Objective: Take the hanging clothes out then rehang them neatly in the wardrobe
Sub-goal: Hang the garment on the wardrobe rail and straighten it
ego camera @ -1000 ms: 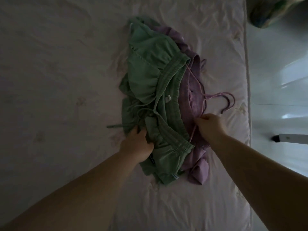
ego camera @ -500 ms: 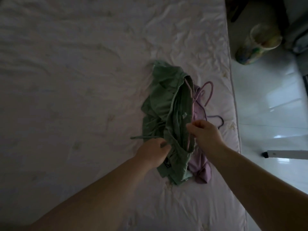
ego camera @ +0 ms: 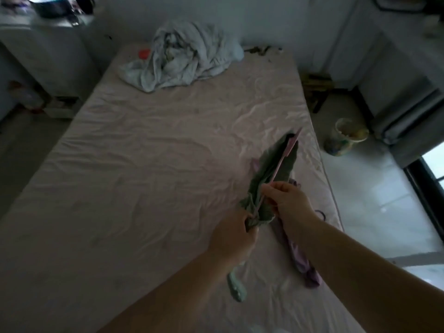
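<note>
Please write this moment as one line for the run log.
left hand: grips green garment, lifted | right hand: pinches pink hanger | purple garment: lying on bed | rehanging: not yet

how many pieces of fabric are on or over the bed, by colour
green: 1, the green garment held up by the left hand and right hand
purple: 1, the purple garment lying on the bed
white: 1, the crumpled white bedding
total: 3
</note>
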